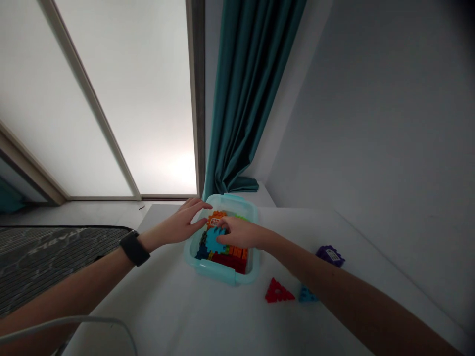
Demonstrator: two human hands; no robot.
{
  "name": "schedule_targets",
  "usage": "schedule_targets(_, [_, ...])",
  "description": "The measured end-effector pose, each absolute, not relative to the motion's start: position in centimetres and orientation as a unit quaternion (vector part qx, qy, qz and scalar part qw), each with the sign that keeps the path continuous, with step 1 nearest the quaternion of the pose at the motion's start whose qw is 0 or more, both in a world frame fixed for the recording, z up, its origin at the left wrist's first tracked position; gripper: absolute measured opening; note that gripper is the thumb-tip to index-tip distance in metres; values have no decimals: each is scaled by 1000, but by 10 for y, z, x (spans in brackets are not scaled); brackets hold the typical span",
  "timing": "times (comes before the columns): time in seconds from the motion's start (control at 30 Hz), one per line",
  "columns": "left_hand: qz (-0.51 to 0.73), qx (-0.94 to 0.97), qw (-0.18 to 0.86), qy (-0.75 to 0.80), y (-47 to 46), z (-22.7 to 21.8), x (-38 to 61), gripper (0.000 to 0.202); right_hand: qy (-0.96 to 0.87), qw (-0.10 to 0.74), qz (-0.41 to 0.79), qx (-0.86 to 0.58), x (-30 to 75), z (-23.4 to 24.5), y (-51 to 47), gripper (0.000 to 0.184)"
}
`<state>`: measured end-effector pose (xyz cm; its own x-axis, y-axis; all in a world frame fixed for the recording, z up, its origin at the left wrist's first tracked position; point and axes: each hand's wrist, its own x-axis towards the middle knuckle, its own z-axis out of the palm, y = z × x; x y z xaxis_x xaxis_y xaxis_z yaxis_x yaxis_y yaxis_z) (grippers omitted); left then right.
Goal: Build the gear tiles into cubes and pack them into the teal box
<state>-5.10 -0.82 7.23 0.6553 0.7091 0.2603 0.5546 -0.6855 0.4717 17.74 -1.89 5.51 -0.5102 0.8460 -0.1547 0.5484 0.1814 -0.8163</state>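
Note:
A pale turquoise plastic box (217,271) stands on the white table, holding interlocking toy building tiles in several colours. My right hand (239,232) reaches into it from the right, its thumb and fingers bent around the edge of a light-blue tile (214,241) on top. Over the box's left rim is my left hand (185,222), thumb and fingers apart, holding nothing. Between the hands lies an orange window tile (215,217). Dark red tiles (233,263) fill the near side of the box, with dark blue ones at its left.
On the white table (178,306), right of the box, lie a red triangle tile (278,291), a blue tile (307,294) partly under my right forearm, and a purple window tile (330,255). A white cable (92,319) crosses the lower left. A teal curtain (248,99) hangs behind.

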Motion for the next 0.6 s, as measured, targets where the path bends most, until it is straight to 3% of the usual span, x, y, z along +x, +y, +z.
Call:
schedule_targets(0.37, [274, 879, 181, 346, -13, 35, -60, 35, -621, 38, 605, -496, 149, 64, -24, 16])
schedule_targets(0.6, [292, 876, 190, 334, -12, 32, -60, 31, -657, 10, 569, -495, 144, 55, -30, 13])
